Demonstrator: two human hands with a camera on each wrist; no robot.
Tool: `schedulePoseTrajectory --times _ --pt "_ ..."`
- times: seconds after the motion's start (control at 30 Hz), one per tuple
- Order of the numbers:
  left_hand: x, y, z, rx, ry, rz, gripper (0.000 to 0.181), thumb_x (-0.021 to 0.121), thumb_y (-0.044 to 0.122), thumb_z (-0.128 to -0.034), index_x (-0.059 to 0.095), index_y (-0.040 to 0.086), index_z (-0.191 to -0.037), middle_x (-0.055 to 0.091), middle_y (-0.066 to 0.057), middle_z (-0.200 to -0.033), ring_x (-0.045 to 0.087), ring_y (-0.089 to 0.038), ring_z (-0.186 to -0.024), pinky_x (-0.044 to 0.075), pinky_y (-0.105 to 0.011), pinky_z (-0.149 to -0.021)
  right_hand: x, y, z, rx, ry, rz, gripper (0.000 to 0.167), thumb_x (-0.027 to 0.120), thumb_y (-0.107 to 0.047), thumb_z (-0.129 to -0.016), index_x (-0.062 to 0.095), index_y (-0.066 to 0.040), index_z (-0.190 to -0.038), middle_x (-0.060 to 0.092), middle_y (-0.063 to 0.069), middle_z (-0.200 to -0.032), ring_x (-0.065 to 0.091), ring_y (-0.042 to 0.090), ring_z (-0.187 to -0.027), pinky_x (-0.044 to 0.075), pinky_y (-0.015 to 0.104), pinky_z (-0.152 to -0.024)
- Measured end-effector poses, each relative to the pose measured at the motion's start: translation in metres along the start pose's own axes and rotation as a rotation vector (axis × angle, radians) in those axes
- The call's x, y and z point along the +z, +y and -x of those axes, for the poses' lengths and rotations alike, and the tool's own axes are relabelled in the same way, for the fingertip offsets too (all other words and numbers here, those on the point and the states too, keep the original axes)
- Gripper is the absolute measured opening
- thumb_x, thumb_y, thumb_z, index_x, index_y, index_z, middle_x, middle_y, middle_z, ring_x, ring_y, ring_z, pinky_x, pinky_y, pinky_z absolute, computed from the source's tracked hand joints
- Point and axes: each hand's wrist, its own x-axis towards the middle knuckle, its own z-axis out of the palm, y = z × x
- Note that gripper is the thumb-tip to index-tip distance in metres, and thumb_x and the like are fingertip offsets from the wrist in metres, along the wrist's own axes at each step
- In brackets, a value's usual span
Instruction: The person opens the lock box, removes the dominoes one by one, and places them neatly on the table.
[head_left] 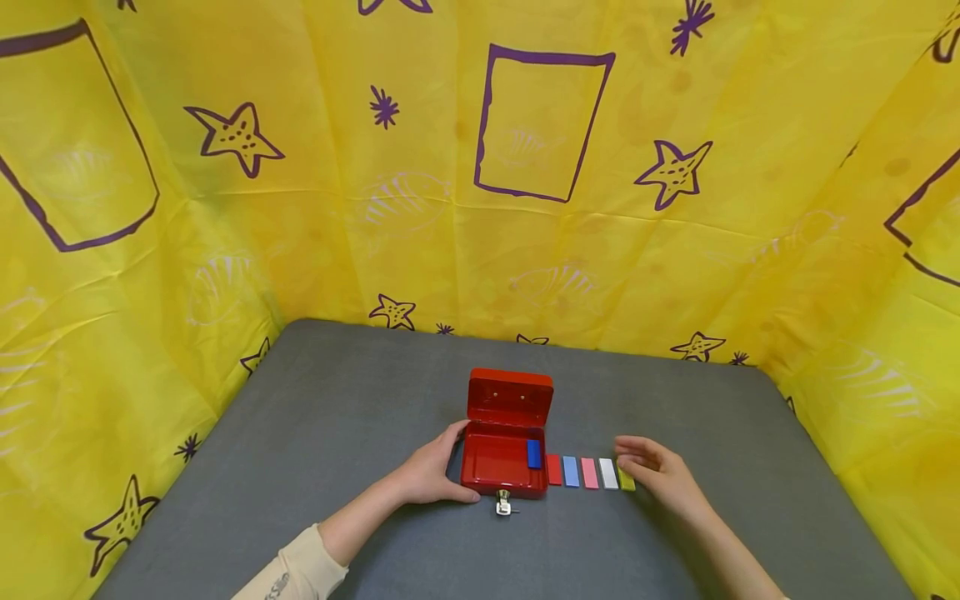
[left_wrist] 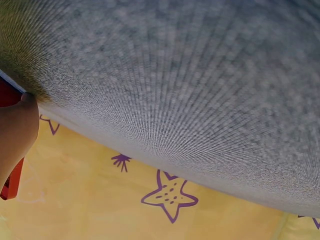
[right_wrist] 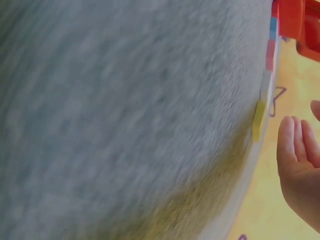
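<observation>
A small red metal cash box (head_left: 504, 492) stands on the grey table with its lid (head_left: 510, 400) raised. Inside, against its right wall, lies a dark blue block (head_left: 533, 454). My left hand (head_left: 433, 472) grips the box at its left side, thumb along the front and fingers toward the back corner. To the right of the box runs a row of flat blocks: red (head_left: 554, 469), light blue (head_left: 572, 472), pink (head_left: 590, 473), white (head_left: 608, 474) and yellow (head_left: 627, 481). My right hand (head_left: 663, 473) hovers by the yellow block, fingers loosely extended; the right wrist view shows them apart from it.
A lock with a key (head_left: 503, 503) sticks out from the box's front. Grey cloth-like table surface (head_left: 360, 400) surrounds the box and blocks. Yellow curtains (head_left: 420, 250) with purple starfish drawings hang behind and on both sides.
</observation>
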Motion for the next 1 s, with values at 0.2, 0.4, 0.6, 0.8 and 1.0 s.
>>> schedulePoseTrajectory --times 0.2,0.4,0.6,0.8,1.0 --pt "0.0 0.0 0.0 -0.004 -0.001 0.007 0.102 0.086 0.037 -0.0707 0.027 0.009 -0.149 0.042 -0.012 -0.146 0.044 -0.032 -0.128 0.042 -0.056 -0.099 0.01 -0.006 -0.001 -0.026 -0.001 -0.021 0.04 0.066 -0.011 -0.093 0.056 0.006 -0.129 0.064 0.02 -0.121 0.064 0.021 -0.104 0.05 0.017 -0.082" --pt "0.0 0.001 0.0 0.0 0.004 0.009 0.102 0.086 0.037 -0.0704 0.027 0.01 -0.149 0.042 -0.012 -0.145 0.045 -0.031 -0.127 0.043 -0.056 -0.098 0.018 -0.014 -0.001 -0.042 -0.026 -0.046 0.042 0.067 -0.012 -0.092 0.056 0.005 -0.129 0.063 0.021 -0.122 0.062 0.026 -0.108 0.05 0.018 -0.083" --pt "-0.001 0.002 0.0 -0.005 0.004 0.01 0.102 0.086 0.037 -0.0704 0.027 0.01 -0.149 0.042 -0.012 -0.145 0.045 -0.031 -0.126 0.043 -0.056 -0.098 0.026 -0.021 -0.005 -0.048 -0.042 -0.004 0.041 0.066 -0.014 -0.093 0.057 0.001 -0.13 0.064 0.017 -0.123 0.062 0.026 -0.109 0.048 0.018 -0.086" --pt "-0.002 0.002 0.0 -0.009 0.006 0.009 0.102 0.086 0.036 -0.0702 0.027 0.009 -0.149 0.043 -0.012 -0.145 0.045 -0.032 -0.127 0.043 -0.056 -0.098 0.036 -0.027 -0.009 -0.108 -0.041 0.01 0.039 0.069 -0.014 -0.091 0.06 0.0 -0.127 0.066 0.015 -0.119 0.063 0.023 -0.104 0.049 0.021 -0.086" --pt "-0.001 0.002 0.0 -0.01 0.0 0.013 0.102 0.086 0.037 -0.0707 0.027 0.009 -0.149 0.042 -0.012 -0.145 0.045 -0.032 -0.126 0.043 -0.055 -0.098 0.046 -0.034 -0.01 -0.149 -0.058 -0.014 0.039 0.069 -0.013 -0.091 0.06 0.001 -0.126 0.066 0.016 -0.119 0.064 0.024 -0.104 0.05 0.022 -0.085"
